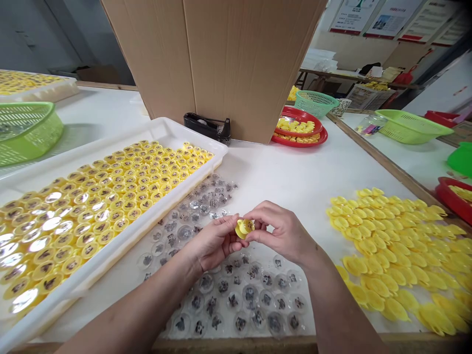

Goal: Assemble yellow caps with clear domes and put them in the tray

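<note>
Between my two hands is a small yellow round plastic piece [243,227] with a dark printed picture on its face. My left hand [217,242] pinches its left side, thumb on top. My right hand [276,228] grips its right edge with thumb and fingers. Below the hands lie many clear round discs [250,295] with dark printed figures, spread on the white table. To the left, a white tray [217,147] holds rows of yellow round pieces [121,196] with similar pictures. At the right lies a spread of plain yellow pieces [391,255].
A tall cardboard box [221,69] stands at the back, with a black tape dispenser [208,127] before it. Red plates [320,136] with yellow pieces sit beside the box. A green basket [33,132] is at far left. A wooden strip [387,164] edges the table's right.
</note>
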